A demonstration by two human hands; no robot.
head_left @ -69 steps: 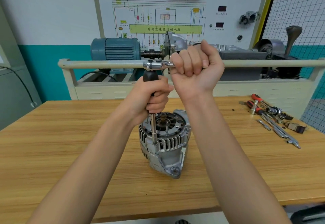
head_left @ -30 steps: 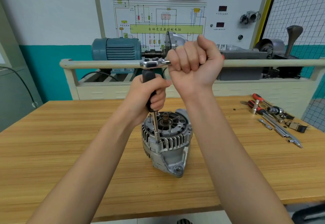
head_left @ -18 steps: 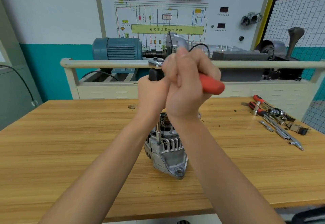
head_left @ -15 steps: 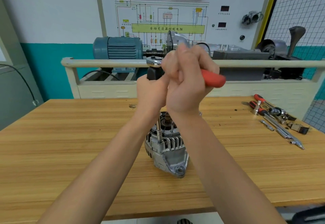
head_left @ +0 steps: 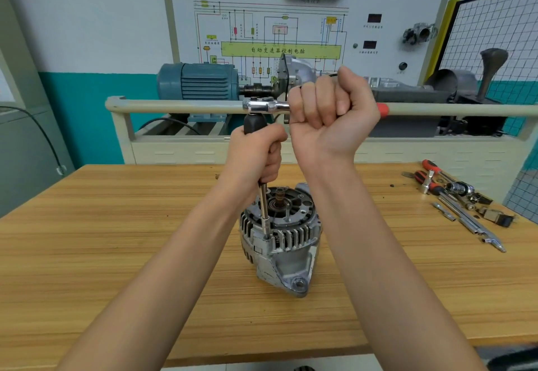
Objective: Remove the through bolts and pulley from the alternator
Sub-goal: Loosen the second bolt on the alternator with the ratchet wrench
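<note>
1. A person's right hand [head_left: 332, 114] is fisted round the red-tipped handle of a ratchet wrench [head_left: 266, 106], while the left hand [head_left: 256, 152] wraps the black grip of the upright extension bar [head_left: 264, 210] just under the ratchet head.

2. The bar drops straight to a through bolt [head_left: 266, 236] on the alternator's rim, at about 9 o'clock of the exposed shaft [head_left: 280, 194]; the socket end appears seated, though the bolt head itself is hidden.

3. The alternator [head_left: 279, 239] stands on end at the middle of the wooden desk [head_left: 116, 239], mounting ear toward the onlooker at 6 o'clock. No pulley shows on the shaft.

4. To do this step well, the left hand would likely need to press down and keep the bar plumb so the socket cannot ride off, while the right swings the handle in short, level arcs. With neither hand on the unclamped housing, it could twist or tip under a hard pull.

5. Loose tools [head_left: 460, 198] lie at 3 o'clock; a training rig with a blue motor [head_left: 201, 80] stands behind at 12.
</note>
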